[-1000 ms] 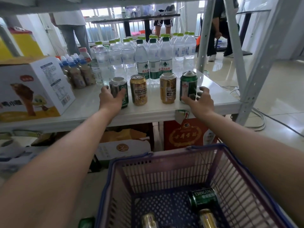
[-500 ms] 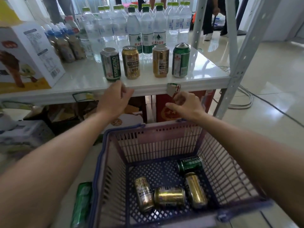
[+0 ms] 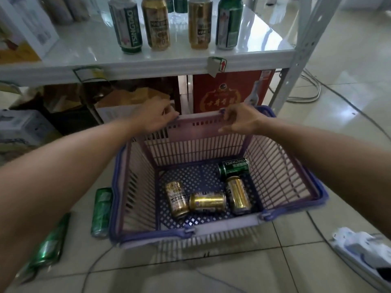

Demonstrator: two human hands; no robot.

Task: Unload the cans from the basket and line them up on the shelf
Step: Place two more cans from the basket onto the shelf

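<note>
A purple plastic basket [image 3: 281, 166] stands on the tiled floor below the white shelf [image 3: 148, 66]. Inside it lie several cans: a green Tsingtao can [image 3: 233, 169] at the back right and three gold cans [image 3: 207, 201] across the bottom. On the shelf, several cans stand upright in a row, a green can [image 3: 128, 26] at the left end and another green can [image 3: 228, 24] at the right end, with gold ones between. My left hand [image 3: 155, 119] and my right hand [image 3: 242, 120] both curl over the basket's far rim, near its two corners.
Two green cans [image 3: 101, 212] lie on the floor left of the basket. A white power strip [image 3: 364, 250] and cables lie at the right. A red box [image 3: 228, 94] and cartons sit under the shelf. The shelf's metal upright [image 3: 304, 45] rises at right.
Both hands have come down from the cans on the shelf to the basket's far rim. The view has tilted down, so the basket's cans now show in full.
</note>
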